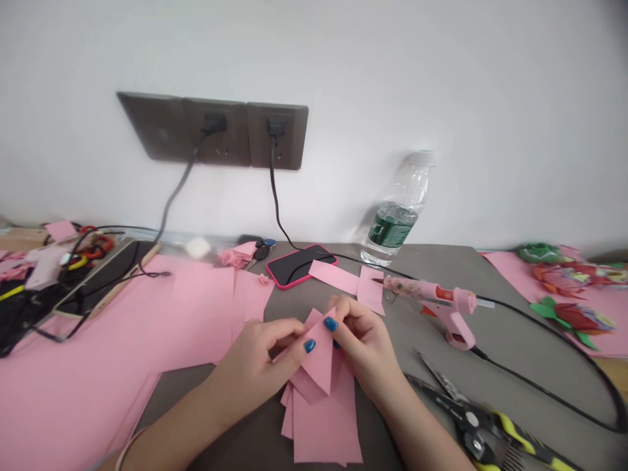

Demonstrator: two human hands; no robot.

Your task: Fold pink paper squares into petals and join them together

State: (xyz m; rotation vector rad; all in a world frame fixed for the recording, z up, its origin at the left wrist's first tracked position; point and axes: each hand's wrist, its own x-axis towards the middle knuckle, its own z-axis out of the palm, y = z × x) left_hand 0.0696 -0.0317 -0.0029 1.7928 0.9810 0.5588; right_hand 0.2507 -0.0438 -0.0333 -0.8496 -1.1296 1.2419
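A folded piece of pink paper (318, 360) is pinched between my two hands, its pointed corner hanging down. My left hand (267, 353) grips its left side with thumb on top and fingers behind. On the upper right, my right hand (360, 337) closes on the same paper near its tip, some fingers hidden behind it. Directly below lies a loose stack of pink paper strips (326, 432). To the right rests a pink glue gun (441, 301), its nozzle over a small pink paper piece (370, 291).
Black-and-yellow pliers (471, 418) and scissors (441, 378) lie front right. Behind are a phone (301, 265) and water bottle (395, 216). Large pink sheets (88, 373) and a tablet-like device (105, 281) occupy the left. Paper flowers (572, 317) lie right; a black cord (540, 314) loops nearby.
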